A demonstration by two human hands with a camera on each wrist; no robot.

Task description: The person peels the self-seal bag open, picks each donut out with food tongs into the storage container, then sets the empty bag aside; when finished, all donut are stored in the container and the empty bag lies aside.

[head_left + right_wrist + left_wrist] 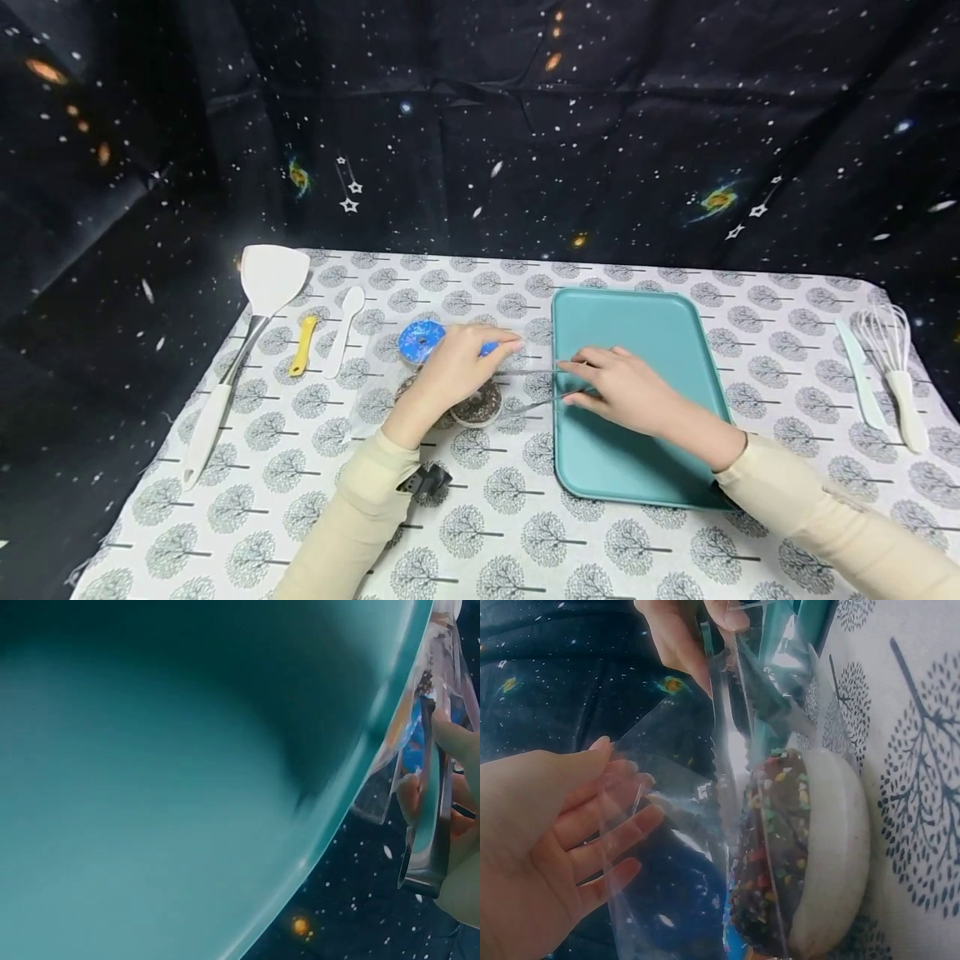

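Observation:
My left hand (467, 354) pinches the edge of a clear plastic bag (664, 799) between thumb and fingers, its other fingers spread behind the film. Doughnuts lie in the bag: a blue-iced one (415, 340) and a chocolate one with coloured sprinkles (769, 855) over a pale base. Another chocolate one is mostly hidden under the left wrist. My right hand (626, 392) grips metal tongs (433, 832) over the tray's left side. The tongs' arms stand apart and point left, their toothed tips (731, 765) at the bag's mouth, close beside the sprinkled doughnut.
A teal tray (637, 321) lies under the right hand. On the left are a white-headed spatula (273, 279), a small yellow-handled utensil (303, 346) and a white spoon (346, 333). A pale green knife (861, 375) and a whisk (896, 367) lie far right.

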